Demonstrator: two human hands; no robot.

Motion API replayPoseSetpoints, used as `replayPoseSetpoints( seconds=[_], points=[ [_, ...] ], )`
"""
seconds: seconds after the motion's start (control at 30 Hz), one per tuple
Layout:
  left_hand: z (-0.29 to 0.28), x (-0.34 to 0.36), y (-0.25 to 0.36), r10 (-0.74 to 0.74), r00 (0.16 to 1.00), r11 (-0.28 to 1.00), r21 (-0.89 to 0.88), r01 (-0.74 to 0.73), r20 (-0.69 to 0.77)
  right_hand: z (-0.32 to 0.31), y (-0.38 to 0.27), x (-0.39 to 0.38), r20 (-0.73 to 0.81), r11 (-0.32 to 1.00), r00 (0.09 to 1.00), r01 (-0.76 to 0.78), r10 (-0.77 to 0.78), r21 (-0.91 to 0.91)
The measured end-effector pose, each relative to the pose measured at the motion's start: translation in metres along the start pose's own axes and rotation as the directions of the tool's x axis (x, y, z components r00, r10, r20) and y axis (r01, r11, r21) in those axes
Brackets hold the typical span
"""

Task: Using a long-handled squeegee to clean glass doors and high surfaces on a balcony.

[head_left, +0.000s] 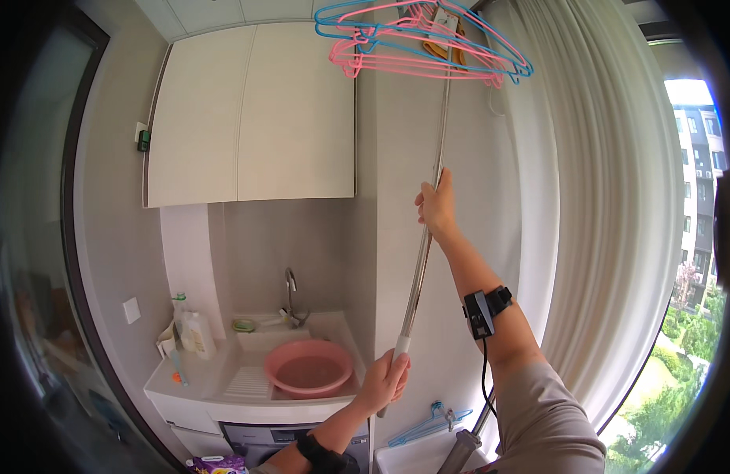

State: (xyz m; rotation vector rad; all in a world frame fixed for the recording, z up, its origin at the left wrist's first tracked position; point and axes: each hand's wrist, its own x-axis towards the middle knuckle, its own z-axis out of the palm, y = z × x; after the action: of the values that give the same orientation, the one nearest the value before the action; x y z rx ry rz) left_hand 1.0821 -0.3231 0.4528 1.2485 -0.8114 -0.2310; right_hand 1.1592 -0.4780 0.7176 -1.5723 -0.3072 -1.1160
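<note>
A long metal clothes pole (419, 288) slants up in front of me, its lower grip white. My left hand (385, 382) is closed around the pole near its bottom end. Higher up, my right hand (437, 208) is wrapped round the bare metal shaft. The pole's upper part runs up behind a cluster of pink and blue clothes hangers (424, 63) at the top of the view. Whether its tip touches a hanger I cannot tell. An orange-brown item (457, 55) and a whitish tag show among the hangers; its kind is unclear.
A pink basin (308, 369) sits in the white sink (246, 359) below a faucet (290, 294). Bottles (197, 333) stand left of it. Wall cabinets (254, 114) hang above. Blue hangers (420, 426) lie low by a white tub. A curtain (602, 197) and window line the right.
</note>
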Motion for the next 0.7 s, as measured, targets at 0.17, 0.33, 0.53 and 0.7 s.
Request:
replayPoseSetpoints(
  seconds=[0.17, 0.33, 0.53, 0.7],
  points=[
    [-0.022, 0.018, -0.007, 0.037, 0.996, 0.999, 0.018, -0.035, -0.077, 0.013, 0.008, 0.02, 0.006, 0.993, 0.998, -0.066, 0.066, 0.095],
    [-0.045, -0.017, -0.054, 0.024, 0.987, 0.993, 0.115, -0.006, -0.156, 0.036, 0.048, -0.026, -0.014, 0.989, 0.999, -0.031, 0.034, 0.144],
    [-0.052, -0.078, -0.113, -0.007, 0.957, 0.991, 0.129, 0.046, -0.291, 0.05, 0.059, -0.107, 0.13, 0.994, 0.986, -0.108, 0.104, 0.023],
    [-0.04, -0.029, -0.057, -0.02, 0.97, 1.0, 0.002, 0.022, -0.244, 0.048, 0.023, -0.043, 0.104, 0.996, 0.991, 0.088, -0.085, -0.023]
  ],
)
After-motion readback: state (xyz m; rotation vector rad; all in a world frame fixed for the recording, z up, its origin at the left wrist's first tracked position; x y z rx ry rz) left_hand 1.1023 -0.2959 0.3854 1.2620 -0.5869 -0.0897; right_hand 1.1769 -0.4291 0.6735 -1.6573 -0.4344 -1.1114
